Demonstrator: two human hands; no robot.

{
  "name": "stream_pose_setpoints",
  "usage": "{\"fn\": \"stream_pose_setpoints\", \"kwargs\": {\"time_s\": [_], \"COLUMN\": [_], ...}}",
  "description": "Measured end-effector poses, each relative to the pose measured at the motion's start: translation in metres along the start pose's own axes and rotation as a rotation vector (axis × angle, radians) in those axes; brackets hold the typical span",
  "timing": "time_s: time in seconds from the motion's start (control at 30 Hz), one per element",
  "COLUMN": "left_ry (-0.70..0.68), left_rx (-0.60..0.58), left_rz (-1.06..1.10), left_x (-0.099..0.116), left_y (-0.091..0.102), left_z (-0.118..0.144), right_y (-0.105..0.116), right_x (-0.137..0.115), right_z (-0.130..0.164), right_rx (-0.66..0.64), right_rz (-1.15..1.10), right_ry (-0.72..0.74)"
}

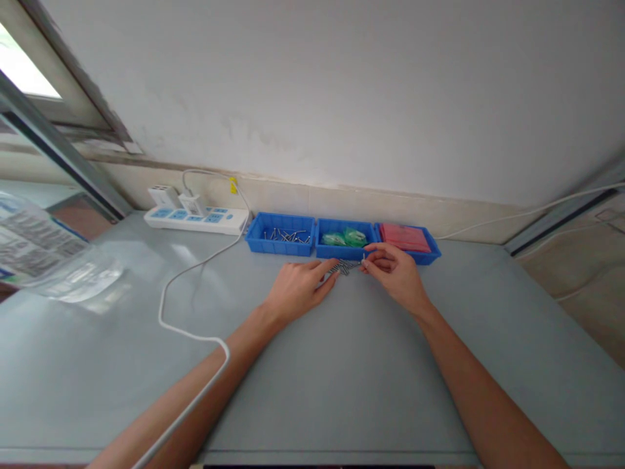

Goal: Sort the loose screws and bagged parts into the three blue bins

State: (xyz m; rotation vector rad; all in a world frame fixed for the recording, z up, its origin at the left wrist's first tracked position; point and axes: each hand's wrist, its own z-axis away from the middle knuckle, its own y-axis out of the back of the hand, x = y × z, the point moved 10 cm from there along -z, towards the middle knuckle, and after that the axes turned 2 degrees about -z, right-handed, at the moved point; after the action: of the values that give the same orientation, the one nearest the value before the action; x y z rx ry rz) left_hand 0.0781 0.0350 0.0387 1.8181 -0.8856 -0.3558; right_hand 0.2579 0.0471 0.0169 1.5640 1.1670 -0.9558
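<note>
A small pile of metal screws [344,266] lies on the grey table [342,365], just in front of three blue bins. My left hand [299,288] rests flat on the table, its fingertips touching the left side of the pile. My right hand [395,270] pinches a single screw [363,260] between thumb and forefinger at the pile's right side. The left bin [280,233] holds several screws. In the middle bin [344,239] are green pieces, and the right bin [407,241] holds red pieces.
A white power strip [195,218] with plugged adapters lies at the back left by the wall. Its white cable [185,326] loops across the table and over my left forearm. A clear plastic bag with printed paper [49,254] sits far left.
</note>
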Motion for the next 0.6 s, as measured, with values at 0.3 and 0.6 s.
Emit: {"fn": "stream_pose_setpoints", "kwargs": {"time_s": [0.3,0.6], "left_ry": [-0.112,-0.293], "left_rx": [0.034,0.128], "left_rz": [0.089,-0.089], "left_x": [0.017,0.029], "left_y": [0.003,0.007], "left_z": [0.001,0.002], "right_y": [-0.031,-0.053], "right_x": [-0.046,-0.065], "right_z": [0.021,0.04], "right_rx": [-0.101,-0.138], "right_rz": [0.436,0.755], "right_ry": [0.445,0.753]}}
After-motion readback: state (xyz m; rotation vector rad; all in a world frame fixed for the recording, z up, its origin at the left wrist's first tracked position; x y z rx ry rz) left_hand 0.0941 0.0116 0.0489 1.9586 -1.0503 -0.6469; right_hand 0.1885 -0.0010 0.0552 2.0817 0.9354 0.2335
